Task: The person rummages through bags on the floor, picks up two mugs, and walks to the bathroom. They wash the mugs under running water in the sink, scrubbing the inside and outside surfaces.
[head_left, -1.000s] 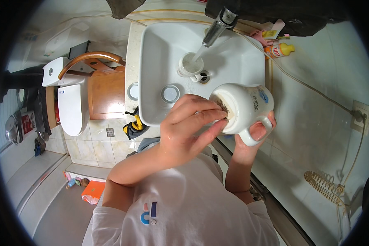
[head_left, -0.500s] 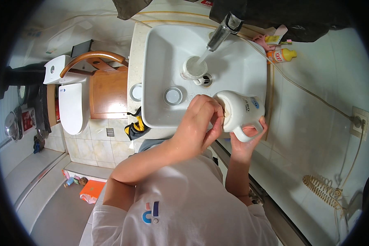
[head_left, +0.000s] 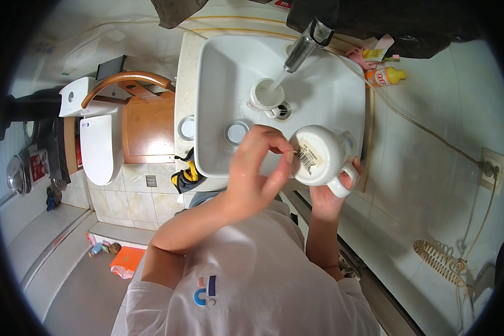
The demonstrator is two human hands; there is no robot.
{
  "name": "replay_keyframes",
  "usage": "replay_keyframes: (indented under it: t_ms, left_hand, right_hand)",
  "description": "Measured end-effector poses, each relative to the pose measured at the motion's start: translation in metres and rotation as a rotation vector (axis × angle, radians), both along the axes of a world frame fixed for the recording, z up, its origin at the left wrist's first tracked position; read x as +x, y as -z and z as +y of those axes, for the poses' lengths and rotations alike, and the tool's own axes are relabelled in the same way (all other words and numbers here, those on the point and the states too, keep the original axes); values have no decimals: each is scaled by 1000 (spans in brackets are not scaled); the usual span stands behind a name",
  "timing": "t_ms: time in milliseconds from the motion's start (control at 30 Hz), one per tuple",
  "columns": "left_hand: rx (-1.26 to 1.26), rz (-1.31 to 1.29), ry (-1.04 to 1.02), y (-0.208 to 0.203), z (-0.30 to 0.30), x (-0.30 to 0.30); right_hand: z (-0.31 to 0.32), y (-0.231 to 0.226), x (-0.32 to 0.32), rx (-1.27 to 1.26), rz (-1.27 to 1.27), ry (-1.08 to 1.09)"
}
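A white mug [head_left: 327, 151], tipped over the near right of the basin so its base faces left, rests in my right hand [head_left: 333, 193]. My right fingers wrap its far side and the handle. On its base is a partly torn paper label [head_left: 307, 161] with dark print. My left hand [head_left: 257, 171] is closed, thumb and forefinger pinched at the label's left edge; how much of it they grip is hard to see. In the white sink [head_left: 325, 115], another white mug [head_left: 267, 95] stands under water running from the chrome tap [head_left: 305, 47], beside the drain [head_left: 284, 110].
A round lid [head_left: 237, 133] lies in the basin, and a similar one [head_left: 187, 128] on the counter's left. Black-and-yellow gloves or cloth [head_left: 189, 176] hang at the counter's front left. An orange bottle with yellow cap [head_left: 386, 76] lies at the right. Further left are a wooden chair [head_left: 148, 129] and a toilet [head_left: 99, 148].
The held mug has turned so its base and label show more fully. My left hand has shifted slightly left, its fingers now pinched at the label's edge.
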State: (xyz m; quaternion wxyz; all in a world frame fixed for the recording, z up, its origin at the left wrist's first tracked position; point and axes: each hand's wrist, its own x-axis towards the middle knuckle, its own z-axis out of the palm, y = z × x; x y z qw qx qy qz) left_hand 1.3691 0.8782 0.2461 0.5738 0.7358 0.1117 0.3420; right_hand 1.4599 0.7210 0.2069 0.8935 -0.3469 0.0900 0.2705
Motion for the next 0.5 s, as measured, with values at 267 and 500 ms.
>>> replay_keyframes:
  t_ms: [267,500]
  left_hand:
    - [-208,190,-531,97,141,-19]
    - [388,776,-374,238,198,-29]
  right_hand:
    - [-17,11,8,-69,-43,52]
    - [-44,18,16,-358,-140,17]
